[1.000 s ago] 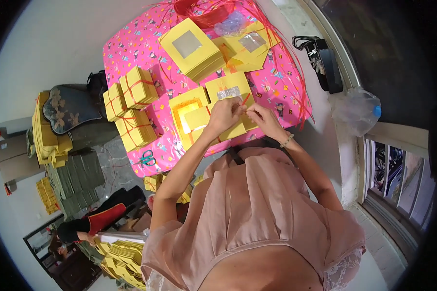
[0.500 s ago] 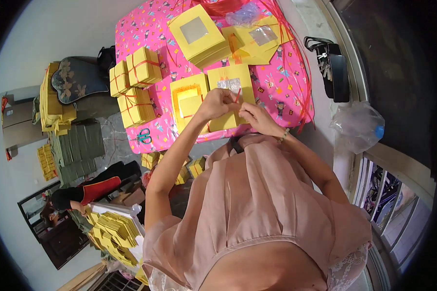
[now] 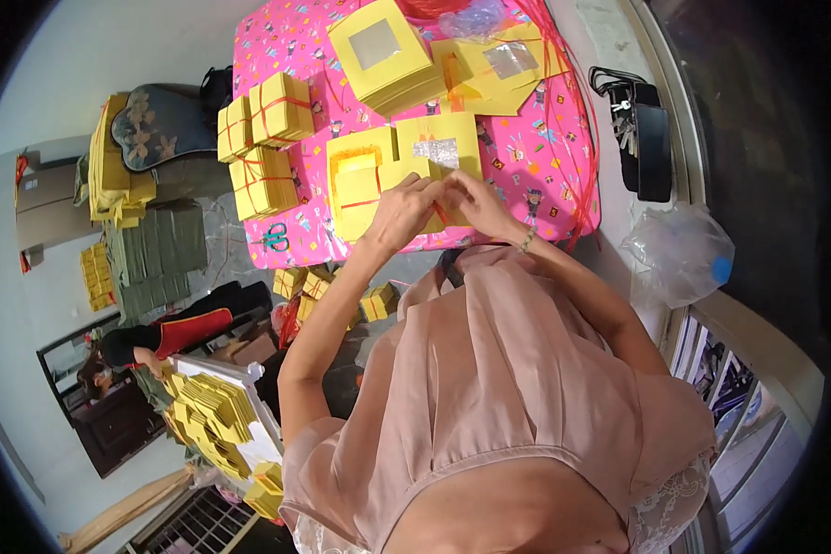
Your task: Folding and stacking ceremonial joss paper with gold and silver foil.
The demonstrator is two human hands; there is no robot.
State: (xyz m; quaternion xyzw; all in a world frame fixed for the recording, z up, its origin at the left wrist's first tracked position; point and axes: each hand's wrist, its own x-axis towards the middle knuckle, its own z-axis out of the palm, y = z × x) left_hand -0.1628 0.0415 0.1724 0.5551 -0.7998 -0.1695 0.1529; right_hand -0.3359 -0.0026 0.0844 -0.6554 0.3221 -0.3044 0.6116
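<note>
Your left hand (image 3: pixel 402 210) and right hand (image 3: pixel 475 198) have closed together, now pinching the yellow paper stack (image 3: pixel 379 189); tying looks underway.

you're in a small home workshop where paper goods get bundled by hand. the table (image 3: pixel 535 175) in front of you wears a pink patterned cloth and is crowded with stacks of yellow paper sheets (image 3: pixel 379 55), some carrying a silver foil square, and bundles tied with red string (image 3: pixel 272 111). scissors (image 3: pixel 274 240) lie near the table's edge. more yellow stacks (image 3: pixel 111 175) and grey-green piles (image 3: pixel 152 254) sit on the floor to your left, where another person (image 3: pixel 129 355) works low down beside a tray of yellow sheets (image 3: pixel 212 406). a window (image 3: pixel 739 406) is on your right.
</note>
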